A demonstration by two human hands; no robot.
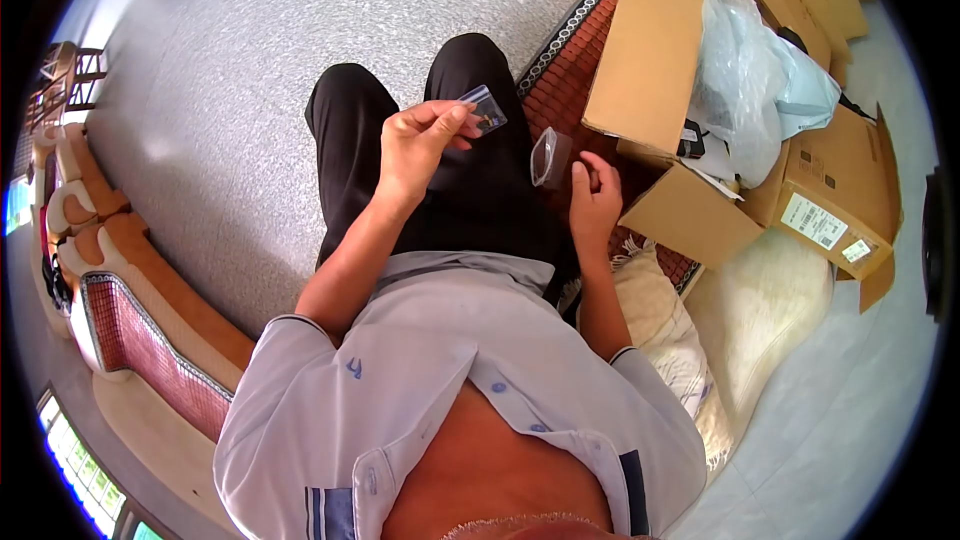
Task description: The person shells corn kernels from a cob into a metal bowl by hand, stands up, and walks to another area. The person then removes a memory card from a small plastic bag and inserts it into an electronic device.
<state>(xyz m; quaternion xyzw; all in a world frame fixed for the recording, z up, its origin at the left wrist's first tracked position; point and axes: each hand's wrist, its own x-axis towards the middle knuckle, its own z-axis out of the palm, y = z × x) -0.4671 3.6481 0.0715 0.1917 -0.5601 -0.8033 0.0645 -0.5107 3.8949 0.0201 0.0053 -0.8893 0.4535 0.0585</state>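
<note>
My left hand [418, 145] is closed, thumb and fingers pinching the edge of a small flat clear plastic packet [487, 112] above my knee. Something dark with a bit of yellow shows inside the packet, too small to name. To the right, a clear plastic container [546, 158] with a pale rim is beside my thigh. My right hand [597, 198] is just right of this container, its fingers loosely bent and apart, with nothing visible in them. A narrow gap appears between the fingertips and the container.
An open cardboard box [645, 50] stands on the woven red-brown mat [563, 90], with a translucent plastic bag [740, 70] and dark items in it. Another labelled carton [835, 190] adjoins it. A cream cushion [655, 315] lies near my right elbow; wooden-framed seating [175, 280] is at left.
</note>
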